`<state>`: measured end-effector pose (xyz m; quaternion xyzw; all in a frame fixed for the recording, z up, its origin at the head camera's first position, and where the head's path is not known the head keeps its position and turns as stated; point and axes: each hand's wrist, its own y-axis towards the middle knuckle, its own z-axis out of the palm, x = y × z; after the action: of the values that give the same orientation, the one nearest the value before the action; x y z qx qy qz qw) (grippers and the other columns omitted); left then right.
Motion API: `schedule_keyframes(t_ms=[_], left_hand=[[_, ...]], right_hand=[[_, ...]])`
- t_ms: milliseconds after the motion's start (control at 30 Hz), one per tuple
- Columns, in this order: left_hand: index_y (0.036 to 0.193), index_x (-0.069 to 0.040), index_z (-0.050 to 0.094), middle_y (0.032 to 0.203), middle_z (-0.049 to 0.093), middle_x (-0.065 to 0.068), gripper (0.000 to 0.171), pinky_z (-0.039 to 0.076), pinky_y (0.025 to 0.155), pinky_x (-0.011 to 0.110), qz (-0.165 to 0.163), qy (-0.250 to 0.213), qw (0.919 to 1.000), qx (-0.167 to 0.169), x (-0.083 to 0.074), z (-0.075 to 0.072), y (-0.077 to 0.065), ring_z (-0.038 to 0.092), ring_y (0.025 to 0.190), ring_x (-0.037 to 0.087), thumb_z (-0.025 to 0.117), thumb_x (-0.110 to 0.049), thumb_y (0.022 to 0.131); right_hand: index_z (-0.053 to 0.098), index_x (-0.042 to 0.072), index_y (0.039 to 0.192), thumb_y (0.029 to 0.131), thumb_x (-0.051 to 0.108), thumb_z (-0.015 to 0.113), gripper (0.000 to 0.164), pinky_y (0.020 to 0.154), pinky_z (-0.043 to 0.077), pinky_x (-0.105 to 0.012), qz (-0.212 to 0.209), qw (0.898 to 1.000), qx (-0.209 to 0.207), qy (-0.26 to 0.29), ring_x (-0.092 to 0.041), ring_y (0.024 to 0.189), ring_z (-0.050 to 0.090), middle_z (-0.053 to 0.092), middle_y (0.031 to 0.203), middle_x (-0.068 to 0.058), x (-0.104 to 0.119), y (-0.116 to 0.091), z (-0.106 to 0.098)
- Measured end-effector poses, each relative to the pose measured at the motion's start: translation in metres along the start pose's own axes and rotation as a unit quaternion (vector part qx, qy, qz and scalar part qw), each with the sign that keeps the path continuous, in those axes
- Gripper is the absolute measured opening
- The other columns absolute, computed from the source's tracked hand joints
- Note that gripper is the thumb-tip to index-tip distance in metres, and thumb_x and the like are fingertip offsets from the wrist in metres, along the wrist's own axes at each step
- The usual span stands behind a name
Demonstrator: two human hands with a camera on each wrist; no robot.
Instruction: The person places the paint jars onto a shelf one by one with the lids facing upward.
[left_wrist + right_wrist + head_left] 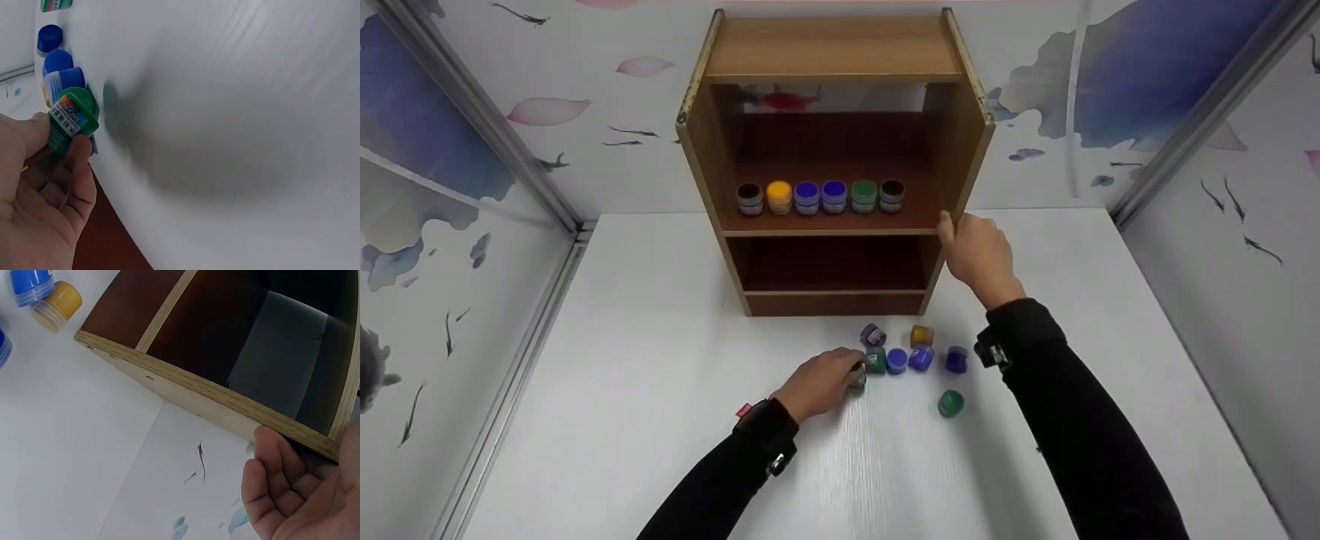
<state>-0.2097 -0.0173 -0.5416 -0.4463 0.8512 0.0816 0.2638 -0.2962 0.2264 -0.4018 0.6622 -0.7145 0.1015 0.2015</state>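
Note:
My left hand pinches a small green paint jar with a printed label between thumb and fingers, low over the table. Just right of it lie several loose paint jars: a green one, a yellow one, blue and purple ones, and a dark-topped one. At the small wooden shelf, my right hand grips the right side panel, fingers along its outer face. The thumb lies at the front edge in the head view and is hidden in the right wrist view.
On the shelf's middle board stands a row of several upright jars, among them a yellow one and a green one. Another green jar sits nearer the front on the white table. Patterned wall panels enclose the table.

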Motion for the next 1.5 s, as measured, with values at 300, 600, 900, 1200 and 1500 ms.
schedule_keyframes(t_ms=[300, 600, 900, 1200, 1500], left_hand=[[0.121, -0.012, 0.061, 0.125, 0.065, 0.005, 0.023, 0.049, 0.101, 0.037, 0.022, -0.003, 0.9997, -0.011, 0.001, -0.007, 0.001, 0.060, 0.119, 0.020, 0.049, -0.017, 0.102], [0.132, -0.012, 0.057, 0.134, 0.060, 0.006, 0.031, 0.046, 0.105, 0.038, 0.020, -0.001, 0.9997, -0.016, -0.006, -0.024, 0.003, 0.057, 0.126, 0.021, 0.050, -0.019, 0.102], [0.137, -0.013, 0.053, 0.140, 0.057, 0.004, 0.035, 0.042, 0.109, 0.036, 0.020, 0.008, 0.9997, -0.010, -0.013, -0.044, 0.005, 0.052, 0.132, 0.019, 0.049, -0.018, 0.103], [0.138, -0.017, 0.052, 0.137, 0.058, 0.001, 0.036, 0.045, 0.106, 0.035, 0.033, -0.003, 0.9992, -0.022, -0.020, -0.058, 0.007, 0.055, 0.127, 0.016, 0.048, -0.022, 0.104], [0.139, -0.017, 0.052, 0.141, 0.055, 0.001, 0.037, 0.043, 0.108, 0.035, 0.031, 0.003, 0.9994, -0.013, -0.031, -0.069, 0.009, 0.053, 0.129, 0.015, 0.049, -0.024, 0.103]], right_hand=[[0.043, 0.009, 0.066, 0.104, 0.042, 0.028, 0.052, 0.058, 0.041, -0.040, 0.003, 1.000, -0.004, -0.004, -0.027, 0.065, 0.050, 0.050, 0.069, -0.011, 0.000, 0.001, 0.002], [0.046, 0.006, 0.069, 0.104, 0.042, 0.029, 0.053, 0.062, 0.044, -0.044, 0.003, 1.000, -0.008, 0.001, -0.030, 0.069, 0.055, 0.058, 0.076, -0.017, -0.001, 0.001, 0.002], [0.051, 0.003, 0.073, 0.104, 0.043, 0.029, 0.055, 0.069, 0.048, -0.052, 0.006, 1.000, -0.004, 0.003, -0.042, 0.080, 0.064, 0.065, 0.089, -0.028, -0.001, 0.001, 0.001], [0.043, 0.008, 0.066, 0.104, 0.041, 0.030, 0.052, 0.058, 0.042, -0.042, -0.003, 1.000, -0.013, 0.000, -0.028, 0.063, 0.052, 0.051, 0.069, -0.012, 0.000, 0.000, 0.001], [0.045, 0.007, 0.067, 0.105, 0.041, 0.029, 0.053, 0.060, 0.044, -0.043, -0.006, 1.000, 0.003, -0.004, -0.029, 0.066, 0.054, 0.055, 0.073, -0.015, 0.000, 0.001, -0.002]])
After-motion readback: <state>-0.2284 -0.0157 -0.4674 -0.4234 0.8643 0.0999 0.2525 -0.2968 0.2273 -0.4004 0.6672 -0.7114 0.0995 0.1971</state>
